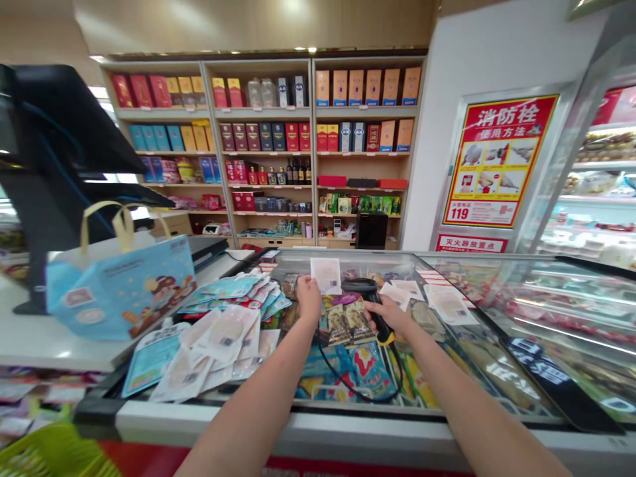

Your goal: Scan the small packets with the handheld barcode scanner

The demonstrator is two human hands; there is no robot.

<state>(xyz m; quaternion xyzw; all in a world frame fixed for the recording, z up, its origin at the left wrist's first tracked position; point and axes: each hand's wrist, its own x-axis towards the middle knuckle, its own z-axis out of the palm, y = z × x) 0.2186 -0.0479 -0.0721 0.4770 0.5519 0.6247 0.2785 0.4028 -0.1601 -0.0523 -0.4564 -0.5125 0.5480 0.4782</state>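
My left hand pinches the left edge of a flat white packet that has a small dark printed code on it. Wrapped around the handle of a black barcode scanner is my right hand; the scanner head points left, close to the packet. A dark cable loops down from the scanner over the glass freezer top. To my left lie a pile of similar white packets and a heap of blue packets. Several more white packets rest on the glass to the right of the scanner.
A blue carrier bag stands on the counter at left, beside a black register screen. Shelves of boxed goods line the back wall. A black strip with white characters lies across the freezer's right part. A green basket is at lower left.
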